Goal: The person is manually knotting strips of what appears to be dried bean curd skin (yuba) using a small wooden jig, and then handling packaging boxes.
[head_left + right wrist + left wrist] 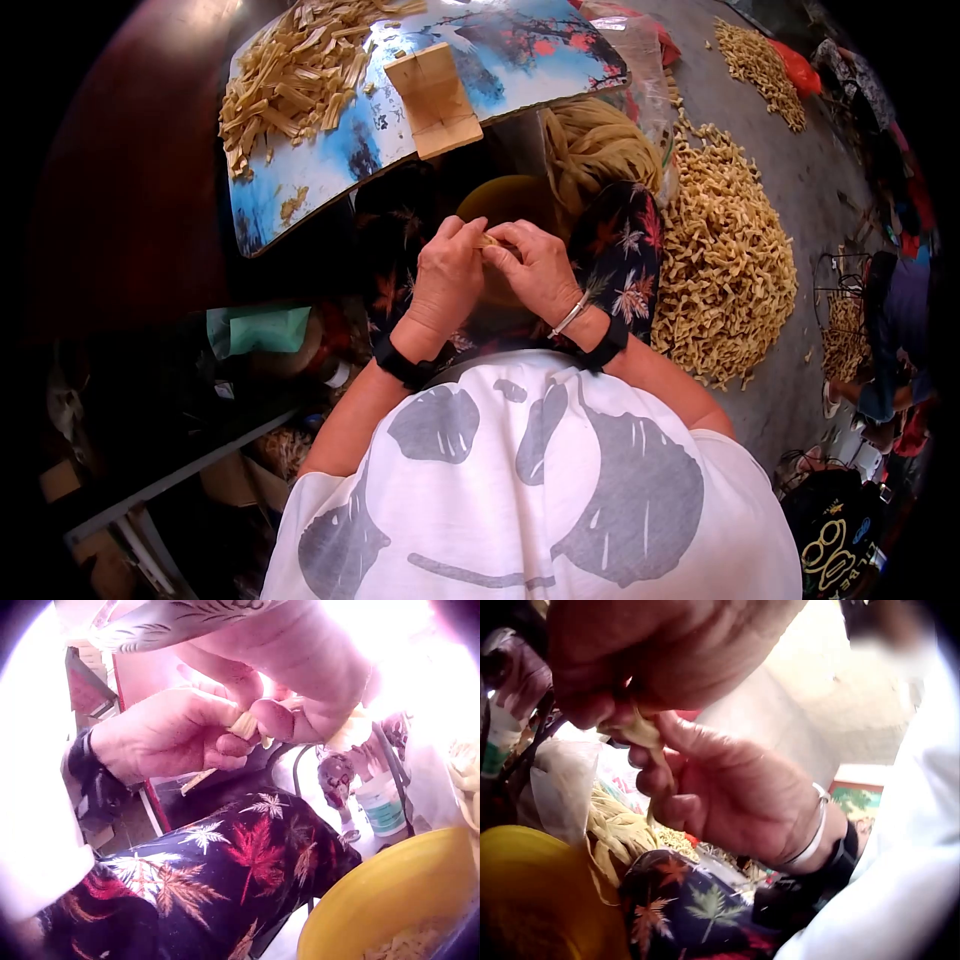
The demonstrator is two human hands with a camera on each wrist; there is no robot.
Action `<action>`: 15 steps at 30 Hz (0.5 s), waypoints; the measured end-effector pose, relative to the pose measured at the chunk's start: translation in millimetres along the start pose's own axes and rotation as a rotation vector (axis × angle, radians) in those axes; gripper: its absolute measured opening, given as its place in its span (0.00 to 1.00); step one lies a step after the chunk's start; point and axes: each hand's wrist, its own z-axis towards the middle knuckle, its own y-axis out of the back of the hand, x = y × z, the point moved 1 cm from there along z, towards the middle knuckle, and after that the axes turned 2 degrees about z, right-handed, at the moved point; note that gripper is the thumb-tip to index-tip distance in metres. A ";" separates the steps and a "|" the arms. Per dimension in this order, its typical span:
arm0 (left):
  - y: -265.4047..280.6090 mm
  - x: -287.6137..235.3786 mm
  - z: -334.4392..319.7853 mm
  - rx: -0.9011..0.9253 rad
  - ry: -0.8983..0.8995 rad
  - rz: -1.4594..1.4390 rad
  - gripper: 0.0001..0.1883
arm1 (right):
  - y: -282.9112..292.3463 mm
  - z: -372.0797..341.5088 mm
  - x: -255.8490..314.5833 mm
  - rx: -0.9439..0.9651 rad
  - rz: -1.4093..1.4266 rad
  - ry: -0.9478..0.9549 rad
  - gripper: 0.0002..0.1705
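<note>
Above the lap, my left hand (447, 275) and right hand (540, 268) meet at the fingertips. Both pinch a pale yellow strip (244, 726) between thumb and fingers. It is bunched or folded where the left fingers grip it, and in the left wrist view a tail of the strip (660, 769) hangs down along the right fingers. Part of it is hidden by the fingers. Just below and beyond the hands stands a yellow basin (390, 877) with small pale pieces inside. A bundle of long pale strips (600, 150) lies right of the basin.
A painted tabletop (350, 180) ahead bears a heap of short flat pieces (290, 90) and an angled wooden block (435, 100) at its near edge. On the floor to the right lies a large pile of small knotted pieces (725, 260). Other people sit at far right.
</note>
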 end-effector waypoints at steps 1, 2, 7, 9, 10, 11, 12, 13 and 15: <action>-0.4 1.5 -0.3 0.020 0.008 -0.110 0.19 | 1.2 1.5 -3.3 -0.020 -0.004 0.016 0.10; 0.0 2.8 -0.6 0.040 0.015 -0.220 0.19 | 2.5 2.4 -5.4 -0.039 -0.009 0.033 0.09; 11.1 3.1 -0.5 0.057 -0.018 -0.240 0.18 | -0.8 1.1 -12.7 0.147 0.526 -0.308 0.11; 13.7 6.5 0.4 -0.002 -0.073 -0.134 0.16 | 2.7 -2.0 -4.1 0.309 0.744 -0.542 0.12; 12.9 10.0 2.0 -0.017 -0.066 -0.104 0.15 | 3.8 -1.2 -5.0 0.331 0.771 -0.578 0.12; 12.3 11.5 1.6 -0.034 -0.056 -0.073 0.14 | 5.1 0.1 -6.3 0.355 0.797 -0.616 0.12; 12.6 12.2 -0.6 0.019 0.090 -0.173 0.11 | 4.8 0.5 -6.6 0.382 0.823 -0.653 0.13; 13.8 12.8 -1.9 0.072 0.233 -0.271 0.09 | 3.9 1.4 -6.6 0.359 0.804 -0.638 0.13; 13.7 14.0 -2.9 0.135 0.444 -0.557 0.06 | 4.3 4.7 -7.3 0.307 0.762 -0.601 0.15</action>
